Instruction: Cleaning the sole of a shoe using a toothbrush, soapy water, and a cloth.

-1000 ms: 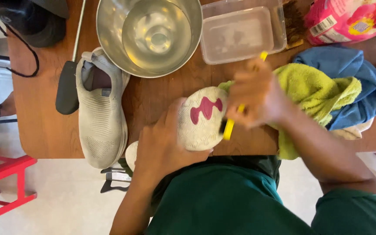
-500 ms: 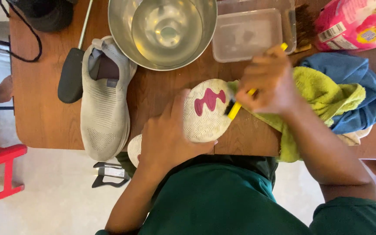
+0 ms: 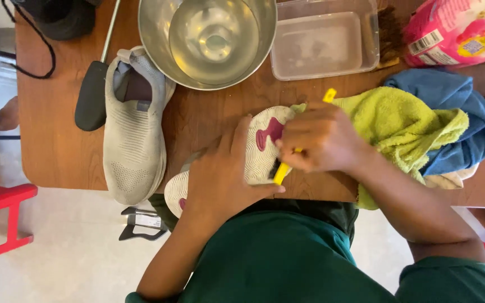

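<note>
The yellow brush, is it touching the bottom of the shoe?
Touching. The head view shows the yellow brush, gripped by the right hand, with its dark bristle end pressed against the shoe sole.

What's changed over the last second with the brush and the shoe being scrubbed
The right hand has drawn the yellow brush down the upturned sole, from near the toe edge by the green towel toward the person. The left hand still pins that shoe. Nothing was picked up or let go. The grey shoe, metal bowl and clear tub lie as before.
</note>
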